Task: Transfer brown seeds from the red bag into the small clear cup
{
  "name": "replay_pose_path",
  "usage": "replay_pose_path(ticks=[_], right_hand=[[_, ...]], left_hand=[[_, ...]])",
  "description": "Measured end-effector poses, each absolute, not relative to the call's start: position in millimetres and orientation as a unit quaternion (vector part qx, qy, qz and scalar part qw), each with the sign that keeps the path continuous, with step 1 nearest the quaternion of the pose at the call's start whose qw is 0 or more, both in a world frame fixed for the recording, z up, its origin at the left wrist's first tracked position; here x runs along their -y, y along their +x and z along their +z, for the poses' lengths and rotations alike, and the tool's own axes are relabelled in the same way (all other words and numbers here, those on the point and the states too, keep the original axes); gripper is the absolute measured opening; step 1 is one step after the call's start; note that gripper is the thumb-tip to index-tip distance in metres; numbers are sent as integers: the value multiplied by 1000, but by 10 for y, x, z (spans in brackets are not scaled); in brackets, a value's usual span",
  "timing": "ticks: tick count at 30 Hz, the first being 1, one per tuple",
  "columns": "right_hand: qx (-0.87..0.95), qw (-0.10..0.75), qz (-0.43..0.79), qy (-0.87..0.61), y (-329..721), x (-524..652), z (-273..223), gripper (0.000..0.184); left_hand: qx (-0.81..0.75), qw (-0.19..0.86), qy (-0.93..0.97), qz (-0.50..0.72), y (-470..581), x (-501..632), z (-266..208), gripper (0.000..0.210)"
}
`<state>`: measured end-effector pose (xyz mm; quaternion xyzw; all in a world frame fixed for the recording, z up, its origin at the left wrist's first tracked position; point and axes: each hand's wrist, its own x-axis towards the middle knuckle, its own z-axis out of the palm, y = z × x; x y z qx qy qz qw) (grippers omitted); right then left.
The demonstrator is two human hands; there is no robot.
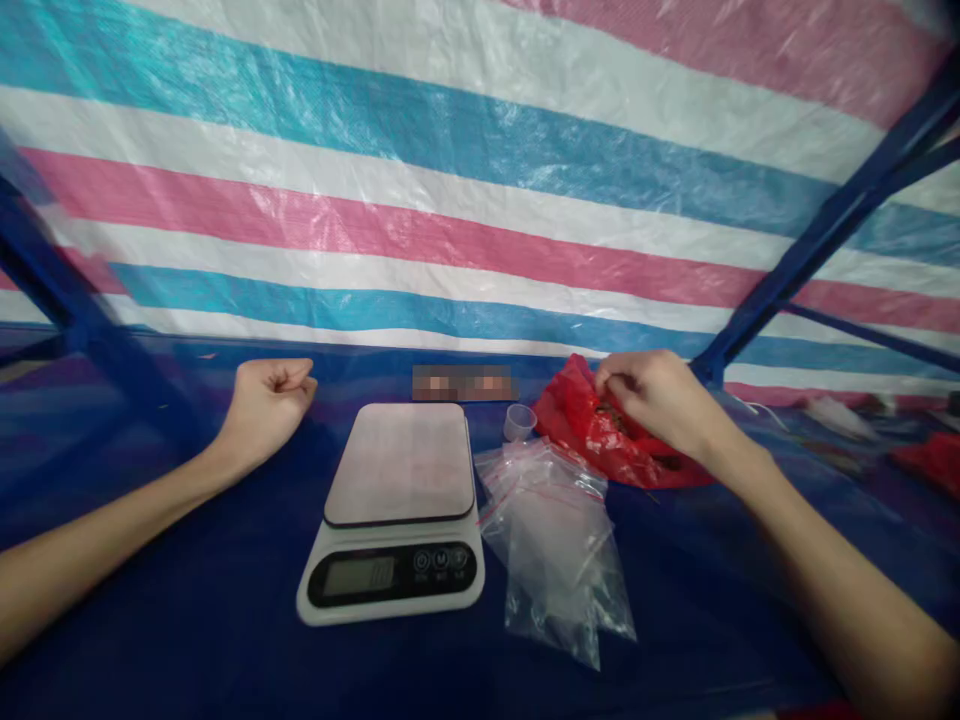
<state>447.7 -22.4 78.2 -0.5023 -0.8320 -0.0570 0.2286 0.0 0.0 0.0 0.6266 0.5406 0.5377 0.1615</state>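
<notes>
My left hand is closed in a loose fist over the blue table, left of a white kitchen scale; nothing shows in its fingers. The scale's plate is bare, and its small display is too faint to read surely. At the right, my right hand has its thumb and fingers pinched at the upper edge of a crumpled red plastic bag. Some dark brown bits show inside that bag, partly hidden by the hand. Between scale and bag stands a small clear plastic cup. Clear zip bags lie in a pile in front of it.
Behind the scale lies a flat item with a blurred-out face. A striped plastic sheet hangs at the back, with blue metal posts on both sides. Farther right are another red bag and a whitish plastic piece.
</notes>
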Motion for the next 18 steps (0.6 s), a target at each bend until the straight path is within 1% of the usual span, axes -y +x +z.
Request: replay_pose_path(ticks=[2,6,9,11,18], right_hand=[[847,208,-24,-489,4583,116,659,23],[832,274,29,-482,4621,113,460,15],[818,300,21,-490,4611,133,435,9],[832,287,7,-474,4606,139,450,10],[845,220,28,-486,4584,178,400,16]], left_hand=[[-540,147,630,538,-6,2,-7,28],[-528,128,657,523,-16,30,-37,29],[-515,81,689,503,-24,63,-58,30],[-510,57,704,492,-22,85,-62,30],[-501,60,728,465,85,171,27,28]])
